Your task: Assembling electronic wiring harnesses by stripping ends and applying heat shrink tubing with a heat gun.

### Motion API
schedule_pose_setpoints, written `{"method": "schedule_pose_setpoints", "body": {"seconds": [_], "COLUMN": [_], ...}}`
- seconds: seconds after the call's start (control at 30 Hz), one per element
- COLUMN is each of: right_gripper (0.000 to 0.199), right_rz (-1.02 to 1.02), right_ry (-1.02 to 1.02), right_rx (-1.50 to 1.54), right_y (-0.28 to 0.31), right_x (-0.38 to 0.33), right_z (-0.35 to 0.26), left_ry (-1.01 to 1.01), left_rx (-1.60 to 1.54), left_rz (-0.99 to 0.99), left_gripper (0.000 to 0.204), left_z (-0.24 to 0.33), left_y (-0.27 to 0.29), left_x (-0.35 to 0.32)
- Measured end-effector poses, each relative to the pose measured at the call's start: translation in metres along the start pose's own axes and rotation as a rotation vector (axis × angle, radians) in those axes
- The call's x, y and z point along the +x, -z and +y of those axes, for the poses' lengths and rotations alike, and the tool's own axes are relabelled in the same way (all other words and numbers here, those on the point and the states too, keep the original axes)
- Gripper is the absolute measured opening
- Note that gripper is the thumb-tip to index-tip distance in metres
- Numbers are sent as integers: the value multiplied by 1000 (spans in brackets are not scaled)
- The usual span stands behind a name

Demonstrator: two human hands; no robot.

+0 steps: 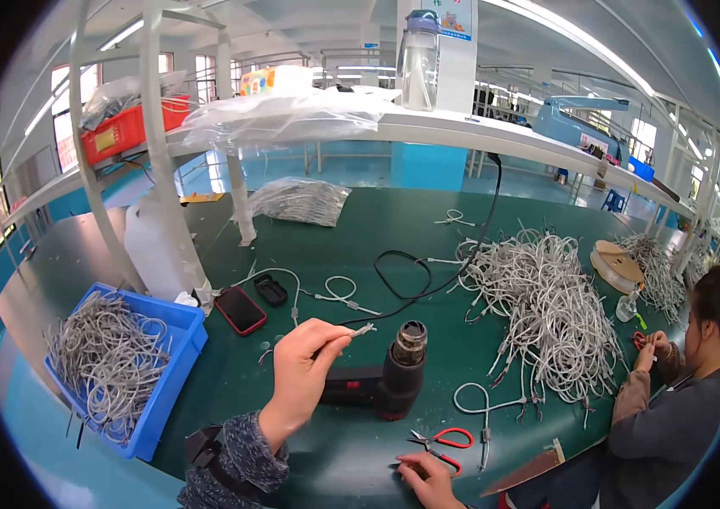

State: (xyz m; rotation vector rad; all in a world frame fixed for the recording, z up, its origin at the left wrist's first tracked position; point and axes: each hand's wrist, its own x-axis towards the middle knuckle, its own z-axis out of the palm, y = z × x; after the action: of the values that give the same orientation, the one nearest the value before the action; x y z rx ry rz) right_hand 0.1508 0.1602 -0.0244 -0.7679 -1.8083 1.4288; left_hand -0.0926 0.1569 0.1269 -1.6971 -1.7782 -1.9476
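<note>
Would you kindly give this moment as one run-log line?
left hand: pinching cable end | right hand: near red-handled tool | heat gun: on table, nozzle up | blue bin: cables inside

Head-worn fisheye view, looking down and forward, close above green worktable (453,356)

A pale cable end (363,329), frayed, slants up rightward; red-handled scissors (433,439) lie spread on the green table (334,462), blades leftward.
</note>
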Motion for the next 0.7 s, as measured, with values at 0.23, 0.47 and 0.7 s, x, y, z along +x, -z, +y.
{"method": "schedule_pose_setpoints", "body": {"seconds": [0.23, 0.47, 0.7], "right_gripper": [16, 16, 14], "right_rz": [-22, -54, -47], "right_ry": [138, 133, 141], "right_rx": [-159, -214, -227], "right_y": [-3, -2, -2], "right_x": [7, 12, 12], "right_z": [6, -2, -8], "left_ry": [-39, -103, -136], "left_rx": [69, 91, 94], "left_rz": [-33, -23, -20], "left_gripper": [10, 12, 13], "left_z": [-10, -21, -22], "left_y": [-27, -39, -42], "left_x": [13, 15, 13]}}
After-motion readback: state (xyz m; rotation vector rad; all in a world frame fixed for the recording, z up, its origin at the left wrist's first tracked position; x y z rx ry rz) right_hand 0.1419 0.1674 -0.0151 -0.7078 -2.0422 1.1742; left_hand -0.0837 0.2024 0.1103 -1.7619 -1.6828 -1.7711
